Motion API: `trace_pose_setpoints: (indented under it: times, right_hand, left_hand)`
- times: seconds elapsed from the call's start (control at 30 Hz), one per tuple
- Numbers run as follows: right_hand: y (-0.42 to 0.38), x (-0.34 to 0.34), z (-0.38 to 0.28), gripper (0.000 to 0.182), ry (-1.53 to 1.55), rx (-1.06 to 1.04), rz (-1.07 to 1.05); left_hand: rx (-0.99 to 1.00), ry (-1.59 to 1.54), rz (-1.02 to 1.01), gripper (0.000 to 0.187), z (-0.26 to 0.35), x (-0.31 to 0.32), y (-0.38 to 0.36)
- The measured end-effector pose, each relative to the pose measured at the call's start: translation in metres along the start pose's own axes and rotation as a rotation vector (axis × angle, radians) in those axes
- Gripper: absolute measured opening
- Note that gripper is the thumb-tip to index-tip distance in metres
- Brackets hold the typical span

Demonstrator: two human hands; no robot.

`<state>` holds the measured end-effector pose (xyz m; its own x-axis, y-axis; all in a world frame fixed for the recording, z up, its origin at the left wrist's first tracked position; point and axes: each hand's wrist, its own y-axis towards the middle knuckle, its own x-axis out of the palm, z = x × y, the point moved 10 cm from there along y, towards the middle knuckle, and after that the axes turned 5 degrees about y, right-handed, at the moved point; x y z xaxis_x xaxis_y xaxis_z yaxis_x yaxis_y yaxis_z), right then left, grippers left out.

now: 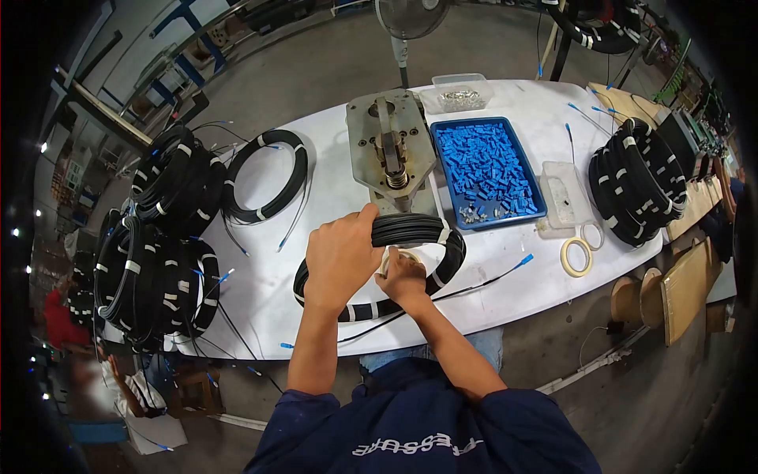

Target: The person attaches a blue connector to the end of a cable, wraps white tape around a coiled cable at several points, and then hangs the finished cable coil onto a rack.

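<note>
A coil of black cable [414,230], bound with white tape bands, stands at the front middle of the table. My left hand [341,257] is closed over its left far side. Inside the ring, my right hand [404,280] is closed around a roll of cream tape [386,261], close to the far part of the coil. Fingers of both hands are partly hidden. Two cable ends with blue connectors stick out of the coil, one connector [527,259] to the right and another [287,345] at the front left.
Behind the coil stands a metal press [387,150]. A blue tray [540,208] of blue connectors sits right of it, near clear plastic boxes [567,189] and another tape roll [576,257]. Taped coils [267,178] fill the left; a coil stack [632,186] stands right.
</note>
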<state>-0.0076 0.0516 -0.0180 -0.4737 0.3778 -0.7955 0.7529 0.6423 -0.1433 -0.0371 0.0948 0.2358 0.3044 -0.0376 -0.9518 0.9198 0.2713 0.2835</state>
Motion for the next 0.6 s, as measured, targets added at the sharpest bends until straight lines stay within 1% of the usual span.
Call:
trace_pose_setpoints:
  times: [0.07, 0.1, 0.17, 0.2, 0.27, 0.3, 0.33, 0.4, 0.43, 0.47, 0.5, 0.53, 0.57, 0.6]
  right_hand:
    - [-0.005, -0.015, -0.002, 0.069, 0.149, -0.049, 0.115]
    - [-0.007, -0.014, 0.002, 0.069, 0.149, -0.047, 0.112]
    - [-0.01, -0.021, 0.006, 0.057, 0.72, -0.159, 0.133]
    - [-0.014, -0.028, 0.006, 0.057, 0.722, -0.16, 0.136]
    - [-0.028, -0.037, -0.006, 0.05, 1.204, -0.054, -0.103]
    - [-0.038, -0.048, -0.014, 0.048, 1.223, -0.055, -0.155]
    - [-0.045, -0.057, -0.022, 0.053, 1.275, -0.077, -0.194]
    - [-0.056, -0.073, -0.033, 0.06, 1.438, -0.091, -0.239]
    - [-0.063, -0.085, -0.04, 0.065, 1.498, -0.142, -0.228]
    - [-0.065, -0.089, -0.043, 0.061, 1.576, -0.172, -0.208]
    - [-0.069, -0.095, -0.044, 0.056, 1.604, -0.16, -0.192]
    - [-0.073, -0.102, -0.047, 0.052, 1.633, -0.152, -0.18]
    - [-0.075, -0.109, -0.048, 0.042, 1.657, -0.199, -0.14]
    - [-0.077, -0.111, -0.051, 0.042, 1.66, -0.203, -0.139]
  left_hand:
    - [0.0, -0.005, 0.001, 0.02, 0.001, -0.001, -0.001]
    - [0.004, -0.008, 0.001, 0.02, 0.002, -0.001, -0.001]
    - [0.003, -0.006, -0.01, 0.02, 0.0, 0.0, -0.001]
    - [0.003, -0.001, -0.016, 0.021, -0.001, 0.001, 0.0]
    - [-0.004, -0.003, -0.026, 0.021, -0.003, 0.0, 0.0]
    - [-0.015, -0.009, -0.036, 0.02, -0.005, 0.0, 0.001]
    - [-0.014, -0.004, -0.03, 0.02, -0.008, -0.001, 0.002]
    - [0.036, -0.092, -0.114, 0.034, -0.009, 0.005, 0.004]
    - [0.035, -0.085, -0.107, 0.034, -0.012, 0.0, 0.006]
    - [0.092, -0.214, -0.179, 0.044, -0.007, -0.001, 0.007]
    - [0.148, -0.343, -0.25, 0.055, -0.001, -0.002, 0.006]
    - [0.143, -0.332, -0.242, 0.055, -0.005, -0.008, 0.007]
    - [0.17, -0.341, -0.311, 0.064, -0.002, -0.004, 0.006]
    - [0.199, -0.35, -0.383, 0.072, 0.002, -0.001, 0.005]
